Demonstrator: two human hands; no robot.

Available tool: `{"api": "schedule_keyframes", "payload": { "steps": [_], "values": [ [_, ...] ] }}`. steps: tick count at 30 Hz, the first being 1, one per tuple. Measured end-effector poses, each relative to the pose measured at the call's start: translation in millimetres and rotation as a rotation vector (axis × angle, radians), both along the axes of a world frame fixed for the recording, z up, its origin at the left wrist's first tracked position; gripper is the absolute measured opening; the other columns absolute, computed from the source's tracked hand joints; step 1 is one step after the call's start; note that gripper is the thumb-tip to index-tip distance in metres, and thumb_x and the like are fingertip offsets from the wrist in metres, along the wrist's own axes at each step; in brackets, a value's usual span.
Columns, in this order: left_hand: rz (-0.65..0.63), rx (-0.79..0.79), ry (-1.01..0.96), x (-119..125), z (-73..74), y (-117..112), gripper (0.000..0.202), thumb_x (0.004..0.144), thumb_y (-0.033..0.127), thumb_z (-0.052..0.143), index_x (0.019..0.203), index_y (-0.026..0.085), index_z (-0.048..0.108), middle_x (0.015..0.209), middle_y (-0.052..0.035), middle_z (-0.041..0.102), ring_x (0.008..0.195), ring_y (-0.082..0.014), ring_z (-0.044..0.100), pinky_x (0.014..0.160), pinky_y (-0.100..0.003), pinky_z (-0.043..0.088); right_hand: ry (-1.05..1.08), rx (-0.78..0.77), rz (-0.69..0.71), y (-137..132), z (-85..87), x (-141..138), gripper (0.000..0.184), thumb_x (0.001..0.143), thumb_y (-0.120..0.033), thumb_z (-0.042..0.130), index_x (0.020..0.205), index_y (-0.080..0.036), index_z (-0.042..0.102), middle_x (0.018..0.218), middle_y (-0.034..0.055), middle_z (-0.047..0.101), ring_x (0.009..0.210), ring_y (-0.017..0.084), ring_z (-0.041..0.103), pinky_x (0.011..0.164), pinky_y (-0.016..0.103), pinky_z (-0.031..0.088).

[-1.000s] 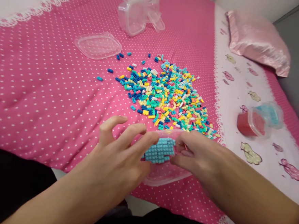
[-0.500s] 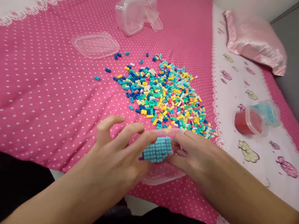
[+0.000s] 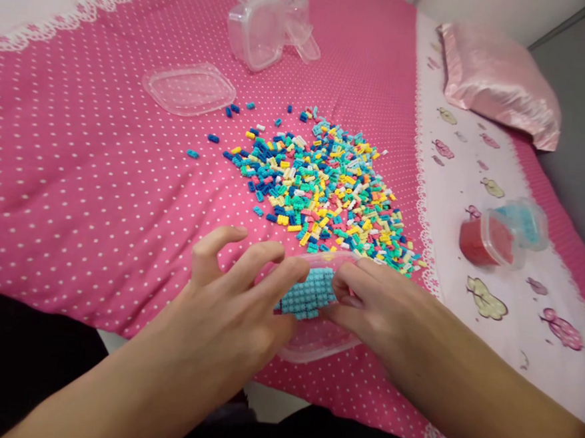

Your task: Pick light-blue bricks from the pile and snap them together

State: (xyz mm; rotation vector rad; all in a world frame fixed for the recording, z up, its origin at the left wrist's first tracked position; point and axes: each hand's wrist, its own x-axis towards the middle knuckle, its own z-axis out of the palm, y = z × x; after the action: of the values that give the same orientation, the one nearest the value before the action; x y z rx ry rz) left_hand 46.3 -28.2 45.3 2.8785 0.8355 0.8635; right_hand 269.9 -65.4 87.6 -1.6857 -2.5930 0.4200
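Note:
A light blue block of joined toy bricks (image 3: 309,292) is held above a clear plastic tub or lid (image 3: 314,344). My left hand (image 3: 241,302) grips the block's left side between thumb and index finger, its other fingers bent and spread. At the right side, my right hand (image 3: 367,294) pinches the block's edge with its fingers curled in; whether a loose brick is between them is hidden. Just beyond my hands lies a heap of small mixed-colour toy bricks (image 3: 319,187).
On the pink dotted bedspread (image 3: 74,184) lie a clear lid (image 3: 188,89) and some clear plastic containers (image 3: 265,33). To the right stand a tub with red contents (image 3: 488,241) and one with blue contents (image 3: 527,222). A pink pillow (image 3: 500,83) rests at the far right.
My right fingers have shifted slightly along the block's right edge. My left hand keeps its grip, and the view has moved very little.

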Motion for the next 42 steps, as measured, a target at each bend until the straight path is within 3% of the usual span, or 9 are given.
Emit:
{"api": "schedule_keyframes", "payload": {
  "steps": [10,15,21,28,34,37,42],
  "values": [
    [-0.008,-0.013,-0.032,0,-0.8,-1,0.022,0.096,0.022,0.065,0.075,0.027,0.070,0.119,0.0017,0.070,0.118,-0.0231,0.051,0.121,-0.047,0.022,0.066,-0.101,-0.110,10,-3.4,1,0.016,0.086,-0.012,0.056,0.075,-0.023,0.051,0.079,0.0004,0.058,0.072,0.016,0.052,0.059,0.031,0.035],
    [-0.018,-0.020,-0.025,1,-4.4,-1,0.024,0.094,0.021,0.066,0.071,0.026,0.068,0.124,0.0011,0.068,0.119,-0.0245,0.051,0.121,-0.047,0.018,0.077,-0.129,0.037,10,-6.1,3,0.024,0.090,-0.018,0.060,0.068,-0.022,0.050,0.089,0.0027,0.064,0.084,0.019,0.056,0.064,0.032,0.039],
    [-0.005,0.011,-0.040,2,-9.0,1,0.024,0.092,0.022,0.067,0.068,0.025,0.066,0.121,0.0006,0.068,0.117,-0.0246,0.052,0.123,-0.048,0.018,0.050,-0.110,0.029,7,-2.6,-1,0.023,0.093,-0.013,0.056,0.071,-0.022,0.056,0.092,0.0030,0.066,0.085,0.018,0.056,0.066,0.033,0.040],
    [-0.010,-0.008,-0.056,1,-10.0,1,0.024,0.091,0.021,0.065,0.068,0.026,0.067,0.120,0.0001,0.068,0.117,-0.0258,0.052,0.124,-0.049,0.016,-0.058,-0.016,0.166,5,0.2,-4,0.032,0.097,-0.011,0.053,0.068,-0.019,0.063,0.094,0.0058,0.067,0.090,0.022,0.057,0.070,0.036,0.041],
    [-0.015,-0.003,-0.059,2,-8.5,2,0.024,0.092,0.020,0.064,0.069,0.026,0.067,0.119,0.0000,0.069,0.117,-0.0251,0.052,0.124,-0.047,0.017,0.018,-0.145,0.035,9,5.3,-7,0.027,0.097,-0.010,0.051,0.077,-0.020,0.064,0.097,0.0063,0.068,0.092,0.022,0.060,0.074,0.036,0.046],
    [-0.022,-0.013,-0.071,3,-8.3,1,0.024,0.093,0.021,0.065,0.070,0.026,0.067,0.119,0.0003,0.069,0.117,-0.0244,0.052,0.123,-0.046,0.018,0.063,-0.127,0.050,9,5.0,-5,0.025,0.096,-0.009,0.052,0.076,-0.020,0.063,0.095,0.0061,0.067,0.093,0.022,0.060,0.074,0.035,0.045],
    [-0.018,-0.014,-0.104,0,-6.2,2,0.026,0.099,0.018,0.058,0.078,0.027,0.070,0.117,-0.0005,0.067,0.116,-0.0230,0.050,0.120,-0.046,0.019,0.246,-0.033,-0.008,2,14.6,8,0.029,0.096,-0.009,0.048,0.076,-0.022,0.064,0.080,0.0011,0.059,0.074,0.016,0.054,0.062,0.030,0.041]
  ]
}}
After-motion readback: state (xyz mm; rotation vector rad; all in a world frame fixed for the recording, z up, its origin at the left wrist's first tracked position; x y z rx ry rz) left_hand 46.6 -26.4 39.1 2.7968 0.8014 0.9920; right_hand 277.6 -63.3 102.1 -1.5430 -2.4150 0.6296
